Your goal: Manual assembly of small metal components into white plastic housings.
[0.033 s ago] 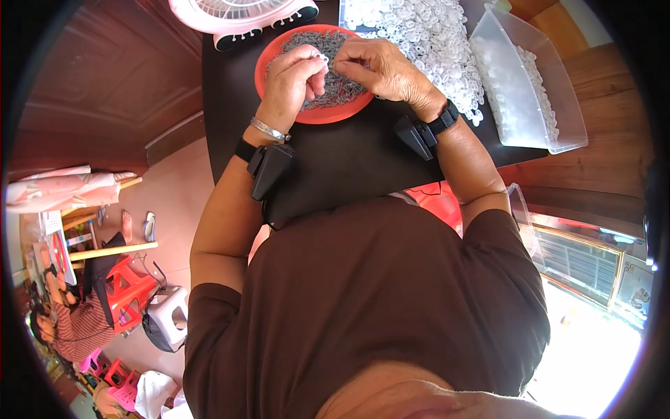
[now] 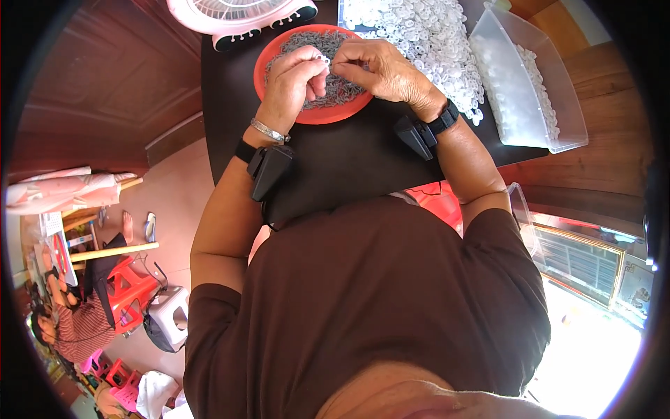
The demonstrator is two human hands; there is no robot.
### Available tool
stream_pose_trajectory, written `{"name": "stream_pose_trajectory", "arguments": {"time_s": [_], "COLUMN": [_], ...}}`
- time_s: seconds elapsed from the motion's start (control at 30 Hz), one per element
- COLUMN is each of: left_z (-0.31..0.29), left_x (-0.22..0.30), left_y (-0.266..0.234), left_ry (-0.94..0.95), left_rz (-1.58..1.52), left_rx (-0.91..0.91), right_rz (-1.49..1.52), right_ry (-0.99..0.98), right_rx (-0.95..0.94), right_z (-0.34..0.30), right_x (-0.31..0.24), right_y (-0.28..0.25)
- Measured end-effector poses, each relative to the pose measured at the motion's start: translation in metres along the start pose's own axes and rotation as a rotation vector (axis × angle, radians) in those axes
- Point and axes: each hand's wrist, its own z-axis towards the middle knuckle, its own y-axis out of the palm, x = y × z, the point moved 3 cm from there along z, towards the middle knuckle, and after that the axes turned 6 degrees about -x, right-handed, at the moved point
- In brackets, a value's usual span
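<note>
White plastic piece (image 2: 323,60) is pinched in left hand (image 2: 287,78), above red bowl (image 2: 328,117). Left to right: pink fan (image 2: 237,24) toward far side of black table (image 2: 342,160); bowl just beside it, loaded with thin grey parts (image 2: 340,91); left fingers curled shut on the piece; right hand (image 2: 382,68) near them, thumb and index drawn together, can't tell if gripping anything; heap of small white parts (image 2: 436,45); clear box (image 2: 508,115) with more white parts inside.

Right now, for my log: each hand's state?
Left hand: closed, pinching a small white plastic piece.
Right hand: closed in a pinch; contents can't be told.
</note>
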Motion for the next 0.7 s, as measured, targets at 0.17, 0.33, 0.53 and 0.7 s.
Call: {"name": "stream_pose_trajectory", "arguments": {"time_s": [0.17, 0.33, 0.53, 0.7], "left_z": [-0.0007, -0.0005, -0.0024, -0.0041], "left_x": [0.0018, -0.0010, 0.0018, 0.0049], "left_y": [0.0049, 0.0027, 0.0047, 0.0091], "left_ry": [-0.014, -0.007, -0.014, -0.029], "left_rz": [-0.062, -0.070, 0.012, 0.047], "left_rx": [-0.094, -0.056, 0.002, -0.008], "right_rz": [0.080, 0.258, 0.503, 0.465], "right_ry": [0.030, 0.067, 0.161, 0.135], "right_rx": [0.023, 0.158, 0.219, 0.151], "right_z": [-0.0008, -0.0018, -0.0039, -0.0029], "right_x": [-0.0050, -0.0024, -0.0026, -0.0006], "right_y": [0.0005, -0.0003, -0.0059, -0.0039]}}
